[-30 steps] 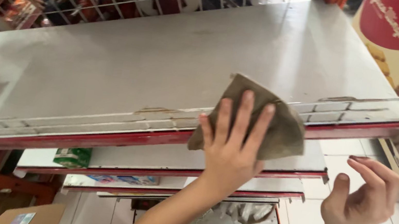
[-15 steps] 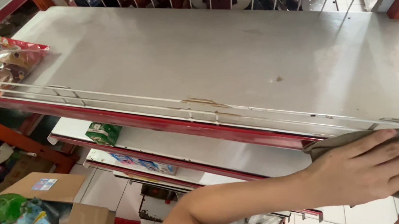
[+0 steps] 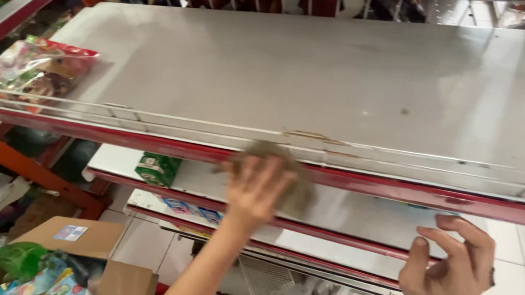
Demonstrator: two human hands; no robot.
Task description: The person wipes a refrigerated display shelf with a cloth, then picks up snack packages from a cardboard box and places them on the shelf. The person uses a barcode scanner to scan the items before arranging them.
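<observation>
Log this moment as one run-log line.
left hand: presses cloth on shelf's red front edge | right hand: empty, fingers curled, below shelf | snack bag: left end of shelf

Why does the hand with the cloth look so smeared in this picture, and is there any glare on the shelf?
In the head view, the left hand and its grey cloth are motion-blurred, edges soft; the right hand is sharper. The grey metal shelf shows a soft, pale sheen, brightest toward the far right, with no harsh glare. The snack packet at the left reads fairly clear.
</observation>
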